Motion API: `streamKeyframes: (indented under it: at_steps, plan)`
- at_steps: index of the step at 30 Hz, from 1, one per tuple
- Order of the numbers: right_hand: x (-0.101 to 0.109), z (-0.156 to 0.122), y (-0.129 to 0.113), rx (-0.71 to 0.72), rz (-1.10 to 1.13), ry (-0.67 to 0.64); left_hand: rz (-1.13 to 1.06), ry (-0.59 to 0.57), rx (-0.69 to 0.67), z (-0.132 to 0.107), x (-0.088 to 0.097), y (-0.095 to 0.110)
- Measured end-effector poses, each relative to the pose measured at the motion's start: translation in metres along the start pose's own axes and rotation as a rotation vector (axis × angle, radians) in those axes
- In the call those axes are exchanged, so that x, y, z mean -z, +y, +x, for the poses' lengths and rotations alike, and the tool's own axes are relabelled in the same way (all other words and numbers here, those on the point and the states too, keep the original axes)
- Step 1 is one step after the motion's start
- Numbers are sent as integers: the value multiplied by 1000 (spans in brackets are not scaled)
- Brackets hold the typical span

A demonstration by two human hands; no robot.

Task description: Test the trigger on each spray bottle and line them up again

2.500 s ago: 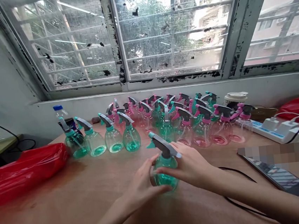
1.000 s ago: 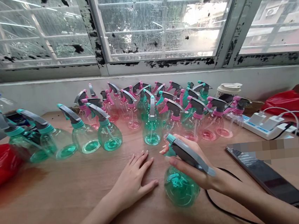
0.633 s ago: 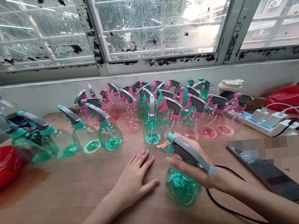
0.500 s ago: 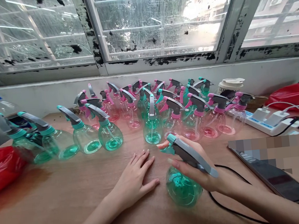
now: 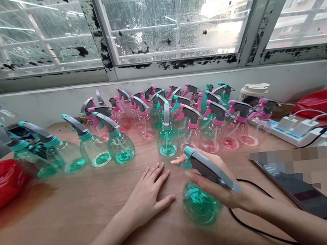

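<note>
My right hand [image 5: 216, 186] is wrapped round the neck of a green spray bottle [image 5: 202, 207], whose grey and teal trigger head points to the left. One of its fingers stretches forward beside the trigger. My left hand [image 5: 150, 193] lies flat on the table with its fingers spread, left of that bottle and not touching it. Ahead of my hands stands another green spray bottle [image 5: 168, 143]. Pink spray bottles [image 5: 192, 133] are lined up to the right of it, and several green ones, such as a green bottle [image 5: 121, 147], stand to the left.
More pink and green bottles crowd the back by the window wall. A white power strip [image 5: 294, 135] with plugs, a phone [image 5: 303, 193] and a black cable [image 5: 257, 227] lie at the right. A red plastic bag [image 5: 2, 188] is at the far left, and a lidded cup [image 5: 254, 90] stands behind.
The view has shifted very slightly. Both hands and the held bottle keep practically the same place on the table.
</note>
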State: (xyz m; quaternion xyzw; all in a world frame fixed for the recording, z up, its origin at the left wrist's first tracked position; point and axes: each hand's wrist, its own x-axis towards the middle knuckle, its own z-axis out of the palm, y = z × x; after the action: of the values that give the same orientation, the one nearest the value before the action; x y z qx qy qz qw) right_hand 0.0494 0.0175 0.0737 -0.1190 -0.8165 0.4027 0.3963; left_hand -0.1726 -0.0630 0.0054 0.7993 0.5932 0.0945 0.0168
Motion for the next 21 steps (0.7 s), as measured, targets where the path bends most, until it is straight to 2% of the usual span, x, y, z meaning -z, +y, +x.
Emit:
streamKeyframes:
  at_steps: [10, 15, 21]
  plan:
    - [0, -1, -4, 47, -36, 16, -18, 10, 3, 1, -1, 0]
    - [0, -2, -4, -6, 18, 11, -17, 10, -2, 0, 0, 0]
    - [-3, -6, -3, 5, -11, 47, 21, 7, 3, 0, -1, 0]
